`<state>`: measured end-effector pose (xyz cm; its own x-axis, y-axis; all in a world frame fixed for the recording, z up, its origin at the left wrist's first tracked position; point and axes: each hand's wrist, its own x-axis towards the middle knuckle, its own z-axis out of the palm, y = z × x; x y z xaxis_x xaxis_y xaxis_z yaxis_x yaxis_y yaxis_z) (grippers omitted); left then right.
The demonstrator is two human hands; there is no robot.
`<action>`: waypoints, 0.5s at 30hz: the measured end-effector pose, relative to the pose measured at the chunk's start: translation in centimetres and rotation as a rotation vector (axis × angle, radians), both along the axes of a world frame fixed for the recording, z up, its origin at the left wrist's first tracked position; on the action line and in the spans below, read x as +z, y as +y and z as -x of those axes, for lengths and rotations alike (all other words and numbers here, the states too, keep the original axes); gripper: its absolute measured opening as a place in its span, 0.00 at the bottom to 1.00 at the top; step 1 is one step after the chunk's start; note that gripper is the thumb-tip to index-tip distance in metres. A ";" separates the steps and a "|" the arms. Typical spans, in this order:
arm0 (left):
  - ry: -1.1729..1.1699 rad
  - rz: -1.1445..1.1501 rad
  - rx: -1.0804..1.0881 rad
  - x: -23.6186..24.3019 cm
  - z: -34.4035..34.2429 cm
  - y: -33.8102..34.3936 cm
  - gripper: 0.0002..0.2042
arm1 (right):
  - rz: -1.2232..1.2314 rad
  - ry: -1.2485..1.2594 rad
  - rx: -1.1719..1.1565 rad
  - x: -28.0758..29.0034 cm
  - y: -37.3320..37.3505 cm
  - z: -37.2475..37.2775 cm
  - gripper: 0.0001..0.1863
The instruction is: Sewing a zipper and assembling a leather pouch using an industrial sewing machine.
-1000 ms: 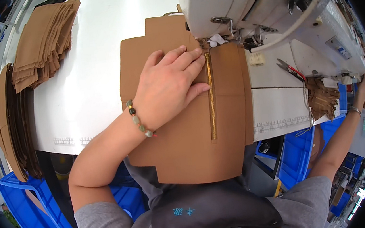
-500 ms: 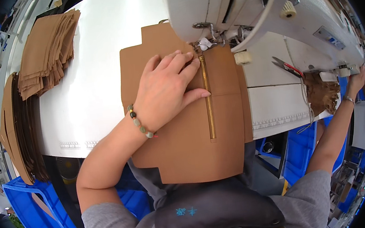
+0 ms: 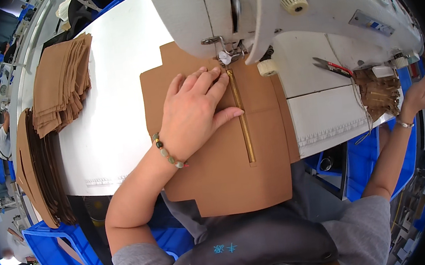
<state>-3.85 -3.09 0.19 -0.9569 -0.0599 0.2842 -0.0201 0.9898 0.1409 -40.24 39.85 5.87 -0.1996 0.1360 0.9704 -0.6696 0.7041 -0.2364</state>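
My left hand [image 3: 194,108] lies flat on a brown panel [image 3: 244,186] with notched corners, fingers loosely spread. Its thumb touches the brass-coloured zipper [image 3: 247,134] set into the panel, and its fingertips rest close to the zipper's far end. Just beyond them is the presser foot [image 3: 225,57] of a white sewing machine [image 3: 323,2], over the panel. At the far right my right hand [image 3: 417,94] is raised at the machine's right end; its fingers are mostly hidden by the dark edge of the view, so any grip is unclear.
Stacked brown pieces [image 3: 62,81] and more folded brown panels [image 3: 33,172] stand on the left. Red-handled snips [image 3: 334,66] lie right of the needle, near a bundle of brown zipper pieces [image 3: 379,94]. Blue bins [image 3: 72,250] sit below the white table [image 3: 113,127].
The whole view has shifted and turned slightly. My left hand stays flat beside the zipper, with little visible movement against the panel. My right hand stays at the machine's right end.
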 end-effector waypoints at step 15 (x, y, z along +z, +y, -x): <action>-0.005 0.007 -0.009 0.2 0.5 -0.1 0.31 | -0.759 -0.613 0.896 -1.9 -25.3 -15.7 0.10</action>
<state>-4.32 -3.14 0.39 -0.9589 -0.0488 0.2797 -0.0115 0.9910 0.1335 -24.56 14.51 3.99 -0.3660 -0.8048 0.4673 -0.8956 0.1683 -0.4118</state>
